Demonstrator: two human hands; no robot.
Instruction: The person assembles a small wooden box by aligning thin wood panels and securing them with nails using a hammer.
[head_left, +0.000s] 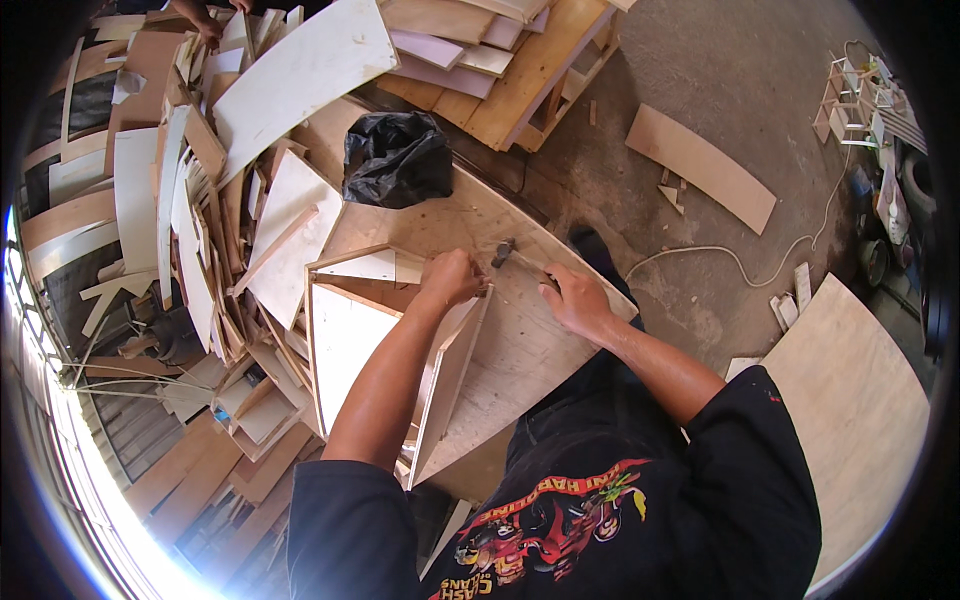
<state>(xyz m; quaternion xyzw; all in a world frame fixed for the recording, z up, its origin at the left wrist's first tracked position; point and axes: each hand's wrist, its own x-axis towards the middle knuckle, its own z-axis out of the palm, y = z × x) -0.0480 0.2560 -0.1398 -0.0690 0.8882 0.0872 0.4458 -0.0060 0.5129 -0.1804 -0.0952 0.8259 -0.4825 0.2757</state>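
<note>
A hammer is gripped by its handle in my right hand, its dark head low over the wooden worktop. My left hand is closed at the far right corner of an open wooden box with white inner faces. What its fingers pinch, if anything, is too small or hidden to tell. The box rests on the worktop, and my left forearm hides part of its inside. The hammer head is a short gap to the right of my left hand.
A crumpled black plastic bag lies on the worktop's far end. Piled boards crowd the left side. A wooden pallet-like stand holds more panels. On the floor are a loose board and a cable. Another person's hand shows far left.
</note>
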